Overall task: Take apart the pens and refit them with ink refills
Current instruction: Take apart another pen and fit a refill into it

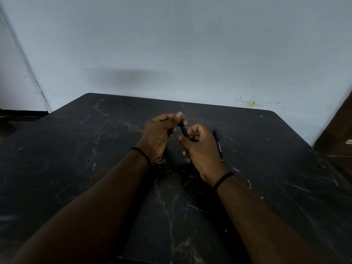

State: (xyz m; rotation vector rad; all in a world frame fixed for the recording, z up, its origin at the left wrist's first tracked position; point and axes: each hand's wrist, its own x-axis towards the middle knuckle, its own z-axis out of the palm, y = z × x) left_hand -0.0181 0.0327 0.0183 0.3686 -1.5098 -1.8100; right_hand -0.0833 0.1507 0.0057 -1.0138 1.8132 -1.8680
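two pens are in play on our black marble table (95, 168), and we take the scene from our left side across. our left hand (159, 134) is curled round the far end of a dark pen (184, 130), fingertips pinching it up near the tip, where a bit of blue shows just past the fingers. that pen's long axis runs from the upper left, away from us, down and toward the right, so its near end goes straight into our right hand (200, 149), whose thumb and curled fingers grip the lower part of the barrel. both hands hold tight on the one pen, close together, with only a short stretch of barrel showing between them. we judge that we're twisting or pulling the two halves apart, or pressing them back together; the blur won't let us say which. the coming move turns on that axis: any pull has to go along it, left hand away, right hand toward us. further right, just beside our right hand and nearly parallel to the held pen, a second pen (219, 145) lies flat on the table with white lettering on its barrel, nearer the right hand than the left. we can't make out any loose refills
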